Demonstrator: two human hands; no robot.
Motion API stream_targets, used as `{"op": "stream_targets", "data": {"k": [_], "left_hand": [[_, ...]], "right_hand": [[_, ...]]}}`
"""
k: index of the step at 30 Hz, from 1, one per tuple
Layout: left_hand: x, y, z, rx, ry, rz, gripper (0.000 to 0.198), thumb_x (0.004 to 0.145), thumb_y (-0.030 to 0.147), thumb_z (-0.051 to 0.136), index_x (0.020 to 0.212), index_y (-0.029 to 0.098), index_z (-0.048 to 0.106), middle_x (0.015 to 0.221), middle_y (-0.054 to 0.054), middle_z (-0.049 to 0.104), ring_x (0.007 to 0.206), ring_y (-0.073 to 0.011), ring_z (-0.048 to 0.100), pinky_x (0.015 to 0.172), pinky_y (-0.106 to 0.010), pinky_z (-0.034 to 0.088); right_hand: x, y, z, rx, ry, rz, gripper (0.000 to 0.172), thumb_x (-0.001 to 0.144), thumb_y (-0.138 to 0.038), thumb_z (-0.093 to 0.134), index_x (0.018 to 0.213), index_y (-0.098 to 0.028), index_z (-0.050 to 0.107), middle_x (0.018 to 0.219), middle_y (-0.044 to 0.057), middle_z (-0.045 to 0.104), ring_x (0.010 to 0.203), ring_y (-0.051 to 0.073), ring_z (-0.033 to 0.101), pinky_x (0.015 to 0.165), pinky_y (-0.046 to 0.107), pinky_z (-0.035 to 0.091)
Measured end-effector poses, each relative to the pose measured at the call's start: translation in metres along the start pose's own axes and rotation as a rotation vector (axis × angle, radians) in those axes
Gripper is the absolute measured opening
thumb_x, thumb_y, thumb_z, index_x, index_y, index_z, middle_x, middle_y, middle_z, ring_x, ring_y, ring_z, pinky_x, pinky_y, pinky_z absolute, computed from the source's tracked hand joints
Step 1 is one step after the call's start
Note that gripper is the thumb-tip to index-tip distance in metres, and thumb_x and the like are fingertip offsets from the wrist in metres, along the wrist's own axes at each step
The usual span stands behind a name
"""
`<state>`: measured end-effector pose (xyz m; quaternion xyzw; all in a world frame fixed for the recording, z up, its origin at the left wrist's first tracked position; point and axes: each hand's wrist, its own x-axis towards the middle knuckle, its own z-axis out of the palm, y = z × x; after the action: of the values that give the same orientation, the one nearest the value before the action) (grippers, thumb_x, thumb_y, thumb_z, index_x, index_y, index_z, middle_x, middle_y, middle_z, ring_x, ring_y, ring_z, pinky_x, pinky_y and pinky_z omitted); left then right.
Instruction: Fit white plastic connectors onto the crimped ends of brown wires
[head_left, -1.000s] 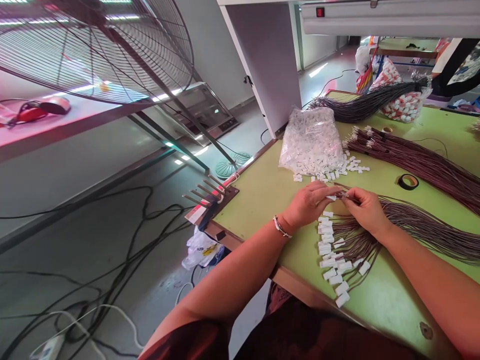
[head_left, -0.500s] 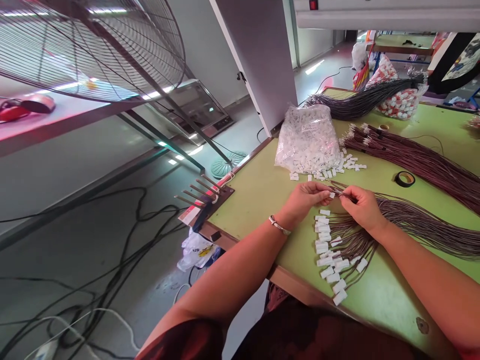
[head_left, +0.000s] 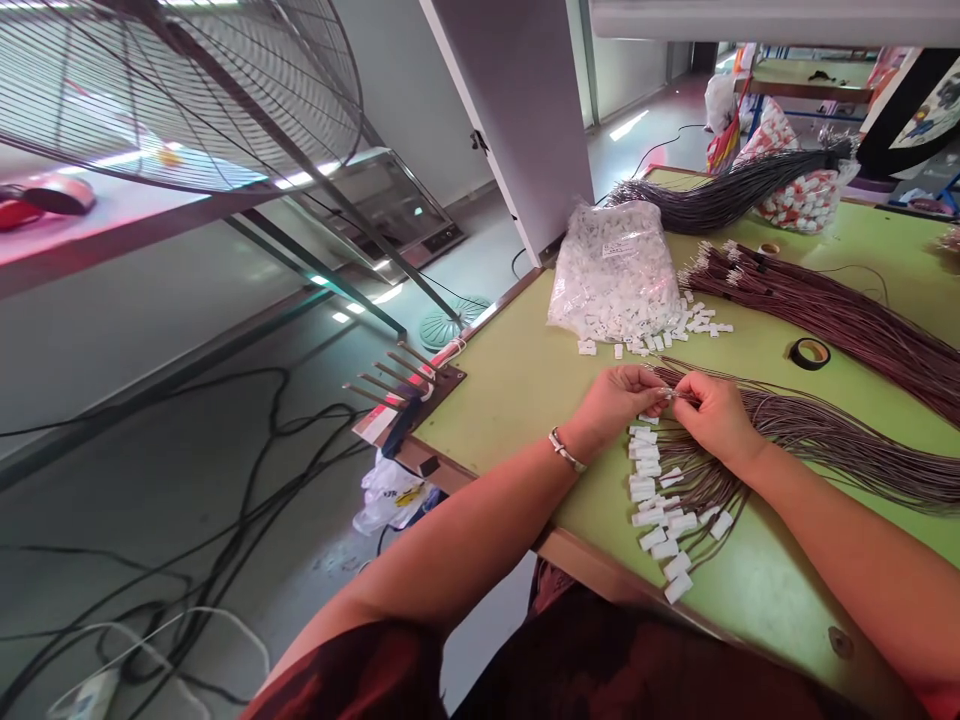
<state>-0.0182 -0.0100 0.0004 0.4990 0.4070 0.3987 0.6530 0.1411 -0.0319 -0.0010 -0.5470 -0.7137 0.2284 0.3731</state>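
Note:
My left hand [head_left: 621,402] pinches a small white connector, mostly covered by the fingertips. Right beside it, my right hand [head_left: 709,408] is closed on a brown wire whose end meets the connector. Below both hands, several white connectors [head_left: 643,468] lie in a column on the green table [head_left: 510,400], fitted on the ends of brown wires. The rest of that wire bundle [head_left: 840,440] runs to the right, passing behind my right wrist. Beyond my hands sits a clear bag of white connectors [head_left: 615,270], with loose connectors [head_left: 697,320] at its foot.
A roll of black tape [head_left: 809,353] lies near a dark red wire bundle [head_left: 847,320]. Black wires [head_left: 720,200] rest by a bag of red and white parts [head_left: 806,200]. A pronged metal rack [head_left: 405,380] is at the left table edge; a large fan [head_left: 187,90] stands upper left.
My hands have come closer together, and the connector and wire end now meet between the fingertips. The view has shifted slightly.

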Motion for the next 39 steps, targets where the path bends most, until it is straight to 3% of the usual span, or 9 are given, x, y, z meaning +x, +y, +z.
{"op": "stream_targets", "data": {"k": [7,14,20,27,32,37,38,39], "left_hand": [[-0.002,0.008,-0.008,0.152,-0.01,-0.028,0.017,0.066,0.021,0.075,0.071,0.01,0.063,0.053,0.001,0.061,0.044,-0.0061,0.052,0.046,-0.019,0.043],[-0.002,0.014,-0.014,0.154,-0.035,-0.098,0.019,0.071,0.025,0.074,0.067,0.009,0.063,0.052,-0.001,0.061,0.043,-0.0061,0.052,0.044,-0.019,0.043],[-0.002,0.012,-0.01,0.129,-0.054,-0.104,0.017,0.068,0.021,0.076,0.068,0.01,0.063,0.05,0.0,0.061,0.042,-0.0057,0.052,0.044,-0.017,0.043],[-0.001,0.007,-0.002,0.157,-0.018,-0.074,0.011,0.069,0.016,0.072,0.069,0.01,0.063,0.049,0.001,0.059,0.042,-0.0051,0.05,0.043,-0.017,0.042],[-0.006,0.015,-0.017,0.295,-0.15,-0.059,0.014,0.069,0.023,0.073,0.071,0.012,0.065,0.055,0.0,0.063,0.044,-0.005,0.05,0.044,-0.017,0.04],[-0.011,0.031,-0.04,0.546,-0.563,0.017,0.016,0.067,0.026,0.073,0.077,0.014,0.072,0.072,-0.005,0.071,0.064,-0.0128,0.062,0.062,-0.022,0.05],[-0.01,0.032,-0.045,0.59,-0.571,0.063,0.017,0.067,0.027,0.073,0.078,0.015,0.073,0.076,-0.006,0.071,0.066,-0.0133,0.062,0.063,-0.023,0.049],[-0.008,0.033,-0.05,0.643,-0.49,0.118,0.016,0.068,0.027,0.072,0.079,0.016,0.073,0.079,-0.006,0.071,0.067,-0.0137,0.062,0.064,-0.023,0.049]], "right_hand": [[0.0,0.001,-0.002,-0.037,-0.033,-0.016,0.01,0.071,-0.021,0.051,0.063,-0.019,0.058,0.053,-0.003,0.053,0.05,0.01,0.044,0.053,0.023,0.033],[0.0,-0.001,-0.002,-0.125,-0.039,-0.03,0.009,0.069,-0.019,0.051,0.066,-0.019,0.06,0.055,-0.001,0.059,0.05,0.012,0.047,0.054,0.024,0.035],[0.0,0.003,0.0,-0.171,-0.063,-0.052,0.006,0.07,-0.021,0.054,0.071,-0.02,0.06,0.063,0.002,0.065,0.055,0.015,0.055,0.058,0.026,0.039],[-0.001,0.003,0.002,-0.138,-0.047,-0.04,0.005,0.069,-0.021,0.054,0.068,-0.019,0.058,0.06,0.002,0.062,0.054,0.014,0.051,0.057,0.027,0.038],[0.002,0.001,-0.008,0.148,-0.134,0.049,0.015,0.07,-0.028,0.054,0.058,-0.019,0.054,0.051,-0.004,0.051,0.05,0.01,0.042,0.05,0.024,0.033],[0.008,0.003,-0.012,0.449,-0.119,0.262,0.024,0.07,-0.04,0.061,0.064,-0.017,0.062,0.06,0.001,0.06,0.054,0.012,0.049,0.053,0.025,0.04],[0.009,0.003,-0.012,0.493,-0.114,0.309,0.025,0.069,-0.042,0.063,0.068,-0.017,0.063,0.061,0.001,0.061,0.052,0.011,0.048,0.051,0.025,0.039],[0.01,0.003,-0.011,0.529,-0.111,0.35,0.027,0.067,-0.042,0.065,0.073,-0.016,0.065,0.06,0.001,0.062,0.048,0.01,0.046,0.047,0.024,0.038]]}}
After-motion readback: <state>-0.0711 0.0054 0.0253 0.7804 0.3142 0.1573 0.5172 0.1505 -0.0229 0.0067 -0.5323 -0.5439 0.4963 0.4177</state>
